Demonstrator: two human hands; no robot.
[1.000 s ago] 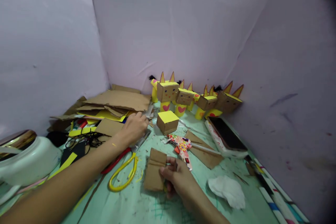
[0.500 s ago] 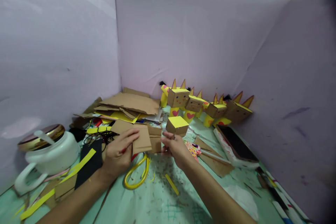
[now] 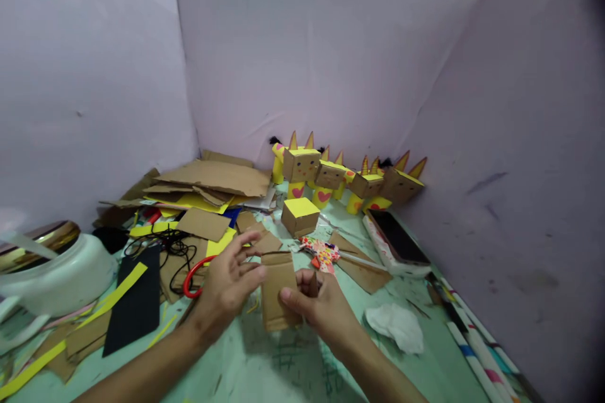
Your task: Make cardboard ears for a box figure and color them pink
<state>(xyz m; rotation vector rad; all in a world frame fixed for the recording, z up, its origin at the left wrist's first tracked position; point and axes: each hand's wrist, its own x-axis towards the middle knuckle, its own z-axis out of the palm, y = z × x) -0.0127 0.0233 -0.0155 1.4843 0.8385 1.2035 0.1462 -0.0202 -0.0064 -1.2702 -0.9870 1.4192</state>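
My right hand (image 3: 324, 308) grips a folded piece of cardboard (image 3: 278, 293), its thumb on the front face and a narrow flap standing up by the fingers. At the left edge of that piece is my left hand (image 3: 227, 283), open with fingers apart. Its thumb tip is at the cardboard's edge; whether it touches I cannot tell. Just behind the hands sits a small cardboard box (image 3: 300, 217) with a yellow top. A red scissor-like handle (image 3: 191, 280) shows beside my left hand, partly hidden.
Several cardboard animal figures (image 3: 302, 167) with yellow horns stand at the back. Cardboard sheets (image 3: 212, 176) are piled at the left, near black cord (image 3: 177, 252) and a white pot (image 3: 78, 274). On the right lie a phone (image 3: 399, 236), crumpled tissue (image 3: 394, 327) and markers (image 3: 477, 352).
My left hand has let go of a flat cardboard piece and opened. My right hand has brought the folded cardboard nearer, in front of the box. The view has shifted right.
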